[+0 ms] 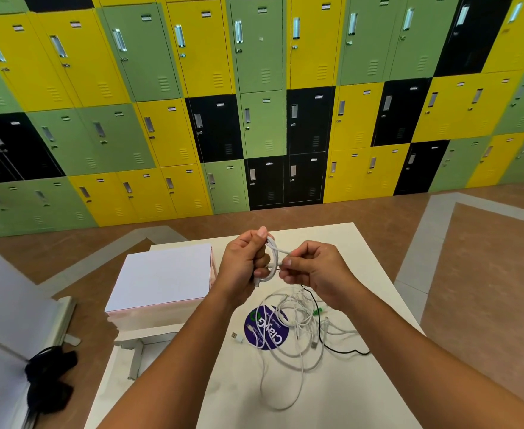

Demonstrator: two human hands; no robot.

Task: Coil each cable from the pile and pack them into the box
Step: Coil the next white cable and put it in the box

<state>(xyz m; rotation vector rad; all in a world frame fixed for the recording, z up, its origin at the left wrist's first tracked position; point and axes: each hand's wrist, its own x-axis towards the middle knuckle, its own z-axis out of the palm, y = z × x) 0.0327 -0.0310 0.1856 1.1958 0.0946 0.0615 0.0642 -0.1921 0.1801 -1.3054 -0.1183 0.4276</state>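
Observation:
My left hand (244, 262) grips a small coil of white cable (272, 261), held above the white table (341, 394). My right hand (315, 267) pinches the loose end of that same cable beside the coil. Below the hands lies a tangled pile of white cables (301, 323) with one thin black cable (344, 351) running through it. A white USB plug (237, 337) lies at the pile's left. The box (161, 277), pale pink with a white lid on top, stands on the table's left side.
A round purple sticker (267, 331) sits under the pile. Yellow, green and black lockers (254, 103) fill the wall beyond the table. A black object (49, 379) lies on a white surface at the lower left. Brown floor surrounds the table.

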